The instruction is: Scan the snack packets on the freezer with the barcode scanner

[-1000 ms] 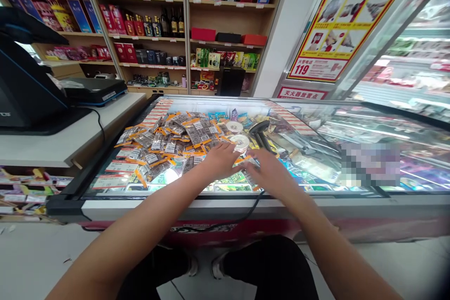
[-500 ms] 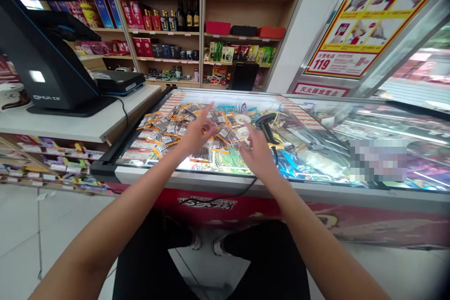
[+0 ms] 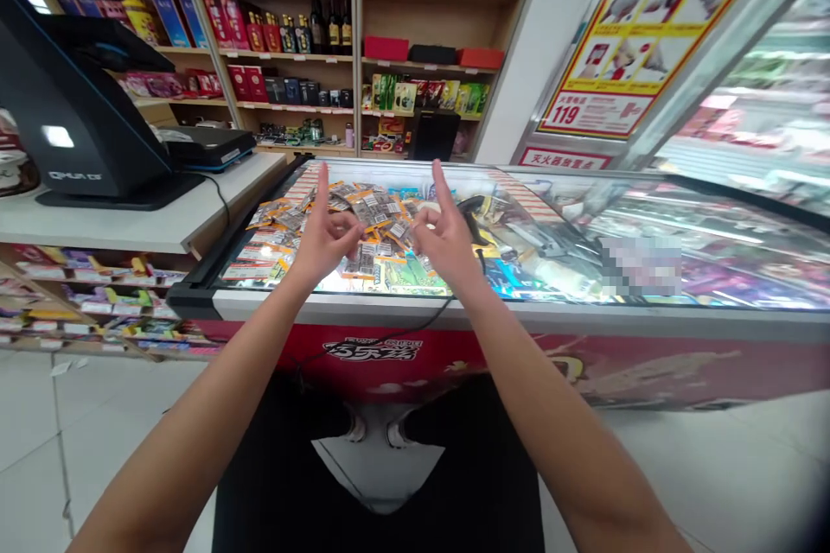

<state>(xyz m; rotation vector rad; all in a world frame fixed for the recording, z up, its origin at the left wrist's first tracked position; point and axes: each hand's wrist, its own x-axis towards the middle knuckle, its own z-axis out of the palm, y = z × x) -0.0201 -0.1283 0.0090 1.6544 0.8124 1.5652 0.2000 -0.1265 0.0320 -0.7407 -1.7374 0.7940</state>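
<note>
Above the glass top of a chest freezer, both hands are raised with index fingers pointing up. My left hand holds nothing; its index finger is stretched and its other fingers bend toward the thumb. My right hand mirrors it, index finger straight, the rest curled, with nothing visible in it. Small clear packets with orange edges and printed labels lie in a loose pile on the glass, behind and between the hands. Just right of my right hand is a black handheld scanner, partly hidden by it.
A black checkout terminal and a flat black device stand on the white counter at left. The scanner's cable hangs over the freezer's front. Shelves of boxes and bottles line the back.
Both hands have moved apart and turned so their index fingers point upward; before, they reached forward over the packets. The camera view has shifted slightly.
</note>
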